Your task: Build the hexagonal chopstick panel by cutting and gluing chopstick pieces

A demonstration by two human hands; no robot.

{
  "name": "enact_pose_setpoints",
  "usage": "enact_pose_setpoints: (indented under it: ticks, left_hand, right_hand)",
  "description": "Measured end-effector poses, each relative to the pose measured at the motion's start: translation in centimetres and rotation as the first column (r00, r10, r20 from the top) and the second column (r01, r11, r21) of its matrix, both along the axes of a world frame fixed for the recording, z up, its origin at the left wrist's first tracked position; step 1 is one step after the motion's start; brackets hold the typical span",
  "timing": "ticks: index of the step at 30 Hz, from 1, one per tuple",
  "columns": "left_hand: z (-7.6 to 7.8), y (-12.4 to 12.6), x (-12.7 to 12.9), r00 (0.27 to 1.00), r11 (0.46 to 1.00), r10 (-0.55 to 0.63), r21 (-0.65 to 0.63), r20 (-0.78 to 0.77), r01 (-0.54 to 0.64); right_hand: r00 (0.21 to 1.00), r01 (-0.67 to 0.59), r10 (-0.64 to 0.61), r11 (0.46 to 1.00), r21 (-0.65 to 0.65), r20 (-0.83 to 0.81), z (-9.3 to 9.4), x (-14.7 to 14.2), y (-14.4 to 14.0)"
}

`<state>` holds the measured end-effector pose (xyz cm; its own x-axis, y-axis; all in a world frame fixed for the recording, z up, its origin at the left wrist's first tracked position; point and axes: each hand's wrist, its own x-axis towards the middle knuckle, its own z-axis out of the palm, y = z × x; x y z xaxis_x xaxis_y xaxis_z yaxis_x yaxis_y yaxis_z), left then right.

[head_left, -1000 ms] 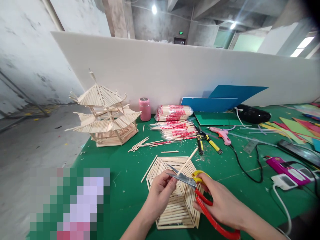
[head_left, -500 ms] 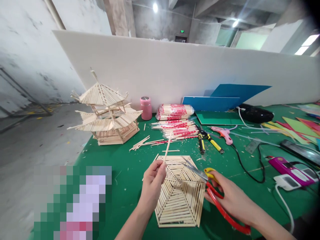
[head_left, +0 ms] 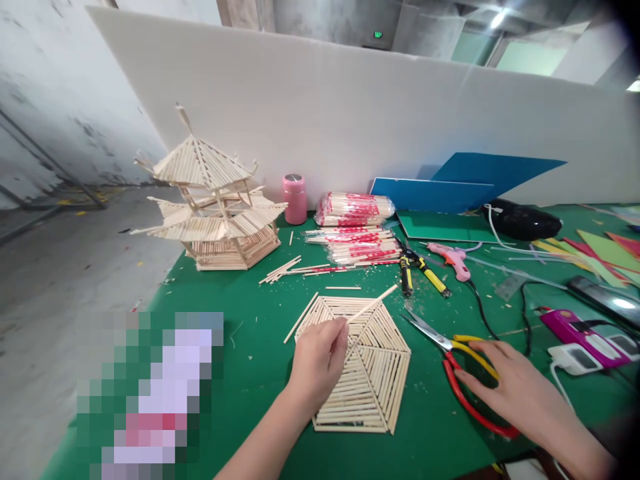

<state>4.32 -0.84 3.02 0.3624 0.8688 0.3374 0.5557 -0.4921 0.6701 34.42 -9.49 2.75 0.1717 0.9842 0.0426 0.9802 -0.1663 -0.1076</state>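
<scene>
The left hand [head_left: 320, 360] pinches a thin wooden stick [head_left: 373, 305] between closed fingers over the hexagonal stick panel [head_left: 357, 370] near the worktop's [head_left: 250, 373] front edge, while the right hand [head_left: 520, 390], fingers spread, rests on red-handled scissors [head_left: 463, 373] just right of the panel.

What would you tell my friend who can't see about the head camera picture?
A person's left hand holds a thin wooden stick over a flat hexagon of sticks on a green table. Their right hand rests on red-and-yellow scissors lying on the table. A stick pagoda stands behind.
</scene>
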Motion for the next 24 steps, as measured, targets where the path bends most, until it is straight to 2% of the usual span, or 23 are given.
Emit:
enact_pose_setpoints:
  ticks: [3,4,6,9,11,15,19,24]
  left_hand:
    - [-0.2,-0.1,0.2,0.988,0.995,-0.04,0.08,-0.151,0.052]
    - [-0.2,-0.2,0.2,0.979,0.992,-0.053,0.103,-0.198,0.075]
    - [-0.1,-0.4,0.3,0.961,0.984,-0.08,0.136,-0.266,0.119]
    - [0.0,-0.6,0.4,0.922,0.963,-0.079,0.211,-0.38,0.169]
    - [0.0,-0.8,0.4,0.887,0.943,-0.043,0.275,-0.461,0.189]
    - [-0.1,-0.8,0.3,0.862,0.934,-0.003,0.306,-0.506,0.182]
    - [-0.3,-0.7,0.2,0.856,0.941,0.022,0.299,-0.517,0.157]
    - [-0.3,-0.6,0.4,0.85,0.949,0.068,0.296,-0.523,0.106]
  right_hand:
    - [0.998,-0.057,0.048,0.978,0.198,0.05,2.6,-2.4,0.6]
    - [0.995,-0.094,0.087,0.957,0.276,0.037,3.4,-3.6,0.9]
    - [0.973,-0.226,0.229,0.912,0.341,0.034,4.6,-6.3,1.9]
    - [0.884,-0.449,0.467,0.833,0.323,0.024,4.7,-10.0,3.5]
    - [0.847,-0.512,0.531,0.819,0.259,-0.007,4.0,-11.8,4.5]
    - [0.821,-0.563,0.57,0.815,0.136,-0.016,2.3,-13.2,5.8]
    - [0.819,-0.563,0.572,0.816,0.134,-0.04,1.5,-13.1,6.2]
    - [0.827,-0.54,0.553,0.831,0.133,-0.1,1.6,-13.4,6.5]
